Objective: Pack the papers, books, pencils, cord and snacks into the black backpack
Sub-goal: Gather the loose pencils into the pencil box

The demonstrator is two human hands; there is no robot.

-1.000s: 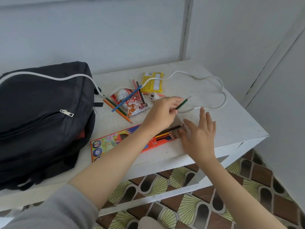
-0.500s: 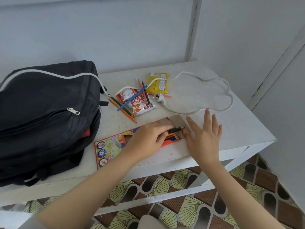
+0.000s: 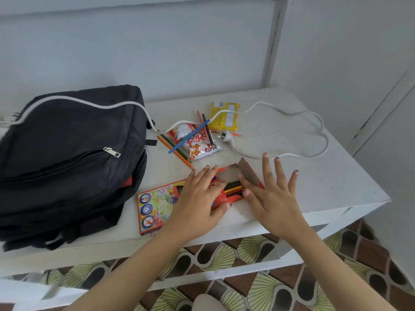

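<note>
At centre frame the left hand [image 3: 199,198] lay flat, straight fingers pressing the coloured-pencil box [image 3: 157,205] on the white table [image 3: 314,187] just right of the black backpack [image 3: 67,164], while the right hand [image 3: 272,198], fingers splayed and released, touched the box's open end.

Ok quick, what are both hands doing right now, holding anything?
Left hand: open, fingers lying flat on the colourful orange cardboard pencil box.
Right hand: open, fingers spread at the box's open flap end, gripping nothing.
</note>
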